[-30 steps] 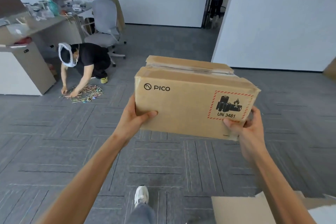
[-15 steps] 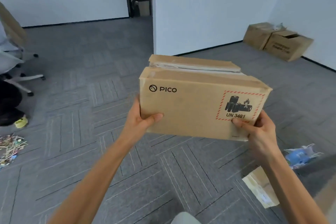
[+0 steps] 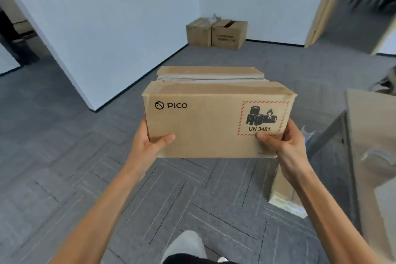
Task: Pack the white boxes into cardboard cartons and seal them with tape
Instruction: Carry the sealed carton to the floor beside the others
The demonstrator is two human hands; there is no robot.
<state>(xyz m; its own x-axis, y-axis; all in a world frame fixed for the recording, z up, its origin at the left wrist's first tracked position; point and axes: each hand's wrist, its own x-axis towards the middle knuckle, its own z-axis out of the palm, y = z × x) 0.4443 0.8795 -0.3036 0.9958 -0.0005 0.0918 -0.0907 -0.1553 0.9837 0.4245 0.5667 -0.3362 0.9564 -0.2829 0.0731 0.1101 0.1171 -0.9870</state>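
While it is carried clear of the floor, the carton point(image 3: 216, 120) sits between both hands at chest height, long face toward the wearer.

Item: carton, brown, printed "PICO" and a red-hatched "UN 3481" battery label. Top flaps closed; a strip of clear tape runs along the centre seam, though the far flap looks slightly raised. Contents not visible; no white boxes in view.

Left grip point(image 3: 147, 146): hand closed on the carton's lower left corner, thumb flat on the near face, fingers hidden underneath.

Right grip point(image 3: 285, 146): hand closed on the lower right corner, thumb pressed at the label's lower edge, fingers hidden behind.

Surroundings: two cartons point(image 3: 216, 32) well beyond the grips, against the far wall, one open-topped. A desk point(image 3: 368, 135) just right of the right grip. Flat cardboard point(image 3: 282, 193) on the floor below the right grip. Grey carpet floor point(image 3: 64, 156).

Risks, as judged: both holds are low and at the corners, so a heavy load could sag the base or slip a thumb. The desk edge is close enough to clip on a turn. The floor cardboard is a trip hazard. If the seam tape is partial, the flaps may spring open.
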